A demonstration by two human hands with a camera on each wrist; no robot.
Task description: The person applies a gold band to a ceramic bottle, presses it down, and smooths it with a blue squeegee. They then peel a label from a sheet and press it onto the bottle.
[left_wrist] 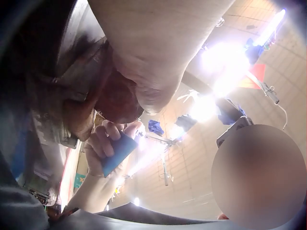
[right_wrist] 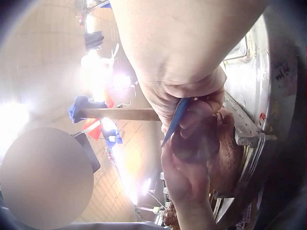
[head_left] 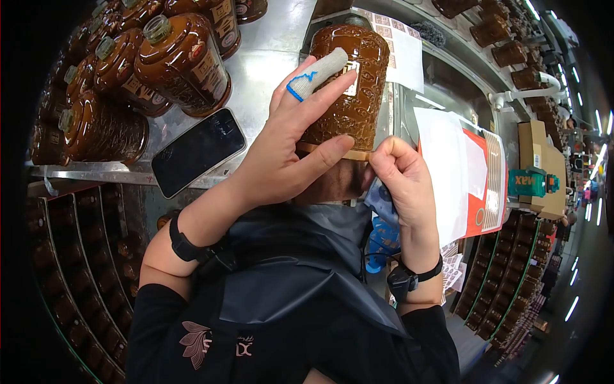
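Observation:
A brown glossy bottle (head_left: 358,118), with raised patterns and a pale label, has its neck pointing away from the body in the head view. My left hand (head_left: 288,137) rests along its near left side, fingers extended and one wearing a grey finger cover with a blue edge. At the bottle's lower right, my right hand (head_left: 406,176) is curled round a blue piece (left_wrist: 120,152), also visible in the right wrist view as a thin blue edge (right_wrist: 178,115). Its fingertips are close to the bottle's base; whether they touch is hidden. A tan strip (head_left: 358,155) crosses the base.
Several brown bottles (head_left: 182,61) crowd the metal table's (head_left: 265,57) left side, near a dark phone (head_left: 198,152). White sheets (head_left: 441,166) and a red printed sheet (head_left: 476,192) lie right. Beyond are a cardboard box (head_left: 534,150) and a white pipe (head_left: 524,95).

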